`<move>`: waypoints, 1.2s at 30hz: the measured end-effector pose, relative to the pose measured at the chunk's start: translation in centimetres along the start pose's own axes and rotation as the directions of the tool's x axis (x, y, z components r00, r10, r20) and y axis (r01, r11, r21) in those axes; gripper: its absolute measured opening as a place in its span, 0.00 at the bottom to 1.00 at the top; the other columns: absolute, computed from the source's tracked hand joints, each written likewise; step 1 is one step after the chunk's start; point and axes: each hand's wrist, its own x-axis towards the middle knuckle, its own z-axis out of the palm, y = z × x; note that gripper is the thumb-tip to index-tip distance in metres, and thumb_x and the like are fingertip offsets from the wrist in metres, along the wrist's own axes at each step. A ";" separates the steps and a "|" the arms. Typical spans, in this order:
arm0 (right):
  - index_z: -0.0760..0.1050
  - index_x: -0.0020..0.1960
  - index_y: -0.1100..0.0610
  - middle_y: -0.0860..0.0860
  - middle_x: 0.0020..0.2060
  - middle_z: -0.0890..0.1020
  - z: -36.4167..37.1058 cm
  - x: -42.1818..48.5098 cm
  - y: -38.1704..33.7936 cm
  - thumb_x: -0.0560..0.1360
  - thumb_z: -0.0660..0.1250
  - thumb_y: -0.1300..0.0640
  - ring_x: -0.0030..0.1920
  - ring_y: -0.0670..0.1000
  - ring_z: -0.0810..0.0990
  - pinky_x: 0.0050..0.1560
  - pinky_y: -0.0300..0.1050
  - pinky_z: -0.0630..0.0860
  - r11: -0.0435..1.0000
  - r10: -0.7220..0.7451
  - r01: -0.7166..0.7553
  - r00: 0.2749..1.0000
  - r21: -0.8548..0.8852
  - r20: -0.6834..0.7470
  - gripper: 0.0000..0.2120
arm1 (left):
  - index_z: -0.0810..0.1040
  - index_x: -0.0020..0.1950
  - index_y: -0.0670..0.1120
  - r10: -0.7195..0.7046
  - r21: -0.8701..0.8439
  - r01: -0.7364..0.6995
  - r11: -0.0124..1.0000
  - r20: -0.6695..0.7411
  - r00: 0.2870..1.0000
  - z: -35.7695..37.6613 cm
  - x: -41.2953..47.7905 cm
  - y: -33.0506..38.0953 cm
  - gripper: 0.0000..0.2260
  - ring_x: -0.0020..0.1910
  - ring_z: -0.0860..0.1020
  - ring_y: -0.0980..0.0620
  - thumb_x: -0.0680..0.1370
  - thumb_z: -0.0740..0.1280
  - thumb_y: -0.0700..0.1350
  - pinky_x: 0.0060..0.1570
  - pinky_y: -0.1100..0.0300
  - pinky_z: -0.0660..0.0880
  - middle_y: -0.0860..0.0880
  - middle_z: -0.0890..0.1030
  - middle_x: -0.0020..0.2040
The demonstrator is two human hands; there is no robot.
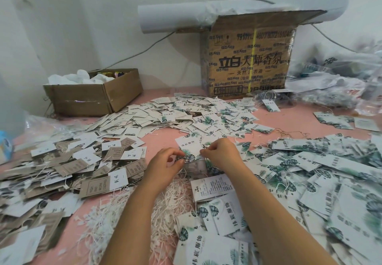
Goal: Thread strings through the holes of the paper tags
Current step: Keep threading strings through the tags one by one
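1. Pink table (pixel 159 134): strewn with loose paper tags from far centre to near edge.
2. Printed carton (pixel 248 58): upright, far right of centre, with a white roll (pixel 165 18) lying across its top.
3. Leaf-print tag heap (pixel 310 171): right and near right. Brown and white tags (pixel 68 167) heaped at left.
4. Small brown box (pixel 93 99): far left, open, white stuffing inside.
5. White strings (pixel 169 200): loose bundle, near centre, between the forearms.
6. Left hand (pixel 165 164): centre, fingers curled, thumb and forefinger pinched on the held tag's near left corner. Cannot tell whether a string is between the fingertips.
7. Right hand (pixel 222 151): just right of it, fingertips pinched on the same tag's right edge.
8. Held tag (pixel 189 147): white with green leaf print, between both hands at table centre. Hole not discernible.
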 end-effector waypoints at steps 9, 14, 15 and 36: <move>0.75 0.36 0.61 0.50 0.27 0.72 0.0 -0.1 -0.2 0.76 0.65 0.56 0.27 0.48 0.67 0.33 0.41 0.67 0.991 -0.083 0.088 0.995 0.098 -0.053 0.12 | 0.77 0.52 0.54 0.003 -0.003 -0.003 1.000 -0.004 1.000 0.0 0.2 -0.1 0.05 0.57 0.73 0.54 0.78 0.65 0.45 0.59 0.49 0.72 0.56 0.75 0.58; 0.76 0.39 0.63 0.49 0.26 0.70 0.0 -0.2 -0.4 0.76 0.65 0.55 0.23 0.44 0.65 0.29 0.38 0.64 0.959 -0.122 0.124 0.992 0.256 -0.025 0.12 | 0.77 0.58 0.49 0.007 -0.030 -0.009 1.000 -0.056 0.998 0.2 0.4 -0.1 0.09 0.56 0.74 0.53 0.80 0.62 0.48 0.57 0.54 0.73 0.51 0.76 0.58; 0.75 0.37 0.61 0.48 0.25 0.69 0.0 -0.3 -0.5 0.76 0.65 0.56 0.22 0.43 0.64 0.29 0.38 0.63 0.948 -0.135 0.136 0.991 0.287 -0.024 0.12 | 0.76 0.59 0.48 0.006 -0.052 -0.011 0.999 -0.080 0.997 0.2 0.5 -0.1 0.11 0.55 0.74 0.53 0.80 0.61 0.49 0.54 0.58 0.72 0.51 0.76 0.58; 0.63 0.33 0.58 0.51 0.30 0.69 -1.7 0.1 0.7 0.73 0.69 0.55 0.30 0.49 0.67 0.29 0.41 0.64 0.906 0.000 0.015 0.999 -0.424 0.034 0.18 | 0.78 0.45 0.46 -0.235 -0.634 0.102 0.766 -0.129 0.963 -0.4 0.8 0.4 0.01 0.36 0.73 0.55 0.76 0.67 0.42 0.36 0.60 0.69 0.50 0.78 0.39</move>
